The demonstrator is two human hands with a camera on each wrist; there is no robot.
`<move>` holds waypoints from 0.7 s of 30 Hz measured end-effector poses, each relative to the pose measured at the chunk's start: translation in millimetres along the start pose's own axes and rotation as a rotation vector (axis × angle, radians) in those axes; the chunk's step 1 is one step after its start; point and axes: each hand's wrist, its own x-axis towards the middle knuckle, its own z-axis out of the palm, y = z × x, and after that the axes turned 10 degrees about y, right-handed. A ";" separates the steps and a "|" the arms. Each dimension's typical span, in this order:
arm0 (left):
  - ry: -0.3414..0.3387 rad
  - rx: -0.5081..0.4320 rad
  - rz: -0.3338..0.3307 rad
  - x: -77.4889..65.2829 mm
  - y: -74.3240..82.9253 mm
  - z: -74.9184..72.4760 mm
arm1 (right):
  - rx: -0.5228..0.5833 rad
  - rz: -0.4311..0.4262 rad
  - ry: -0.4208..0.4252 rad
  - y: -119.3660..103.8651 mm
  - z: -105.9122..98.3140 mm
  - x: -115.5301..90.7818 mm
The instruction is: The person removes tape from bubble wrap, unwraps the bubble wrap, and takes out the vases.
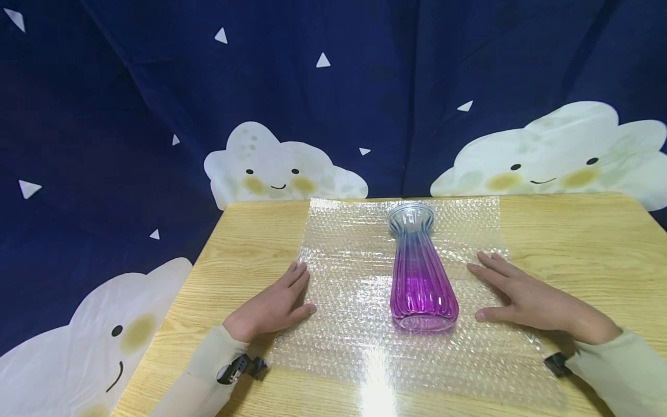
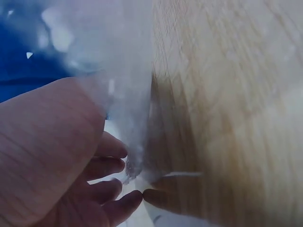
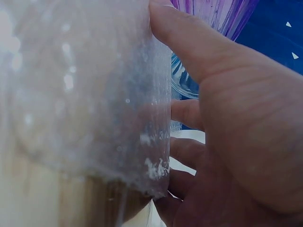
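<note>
A ribbed glass vase (image 1: 422, 278), clear at its mouth and purple toward its base, lies on a sheet of bubble wrap (image 1: 349, 324), mouth toward the back. My left hand (image 1: 276, 301) rests at the sheet's left edge, fingers extended and thumb over the wrap. On the other side, my right hand (image 1: 526, 295) lies over the right edge with its fingers spread, apart from the vase. In the right wrist view the thumb touches the bubble wrap (image 3: 94, 94), and part of the vase (image 3: 218, 16) shows behind it.
The sheet lies on a light wooden table (image 1: 250, 231), its back edge near the table's far edge. Behind hangs a dark blue curtain (image 1: 292, 87) printed with clouds and triangles. A black strap device (image 1: 237, 369) sits on the left wrist, and a dark one (image 1: 557, 365) by the right.
</note>
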 end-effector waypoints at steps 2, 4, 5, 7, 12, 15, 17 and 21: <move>0.006 -0.001 0.003 -0.3 0.3 -0.1 | 0.000 -0.001 0.002 0.2 0.1 -0.2; 0.009 -0.008 0.005 -0.9 0.7 -0.4 | -0.001 -0.003 0.003 0.4 0.1 -0.3; 0.010 -0.009 0.006 -1.2 0.8 -0.5 | 0.001 -0.005 0.005 0.5 0.1 -0.3; 0.011 -0.006 0.007 -1.6 1.0 -0.5 | 0.002 -0.006 0.006 0.7 0.1 -0.2; 0.011 0.002 0.007 -2.5 2.1 0.1 | 0.004 0.002 0.001 1.3 0.8 0.1; 0.010 0.010 0.009 -2.3 3.0 0.2 | 0.000 -0.001 0.002 1.8 1.2 -0.1; 0.009 0.017 0.014 -2.1 3.7 0.2 | -0.003 -0.007 0.006 2.0 1.1 -0.5; 0.006 0.033 0.018 -1.6 4.9 0.2 | -0.004 -0.017 0.012 2.1 0.6 -0.9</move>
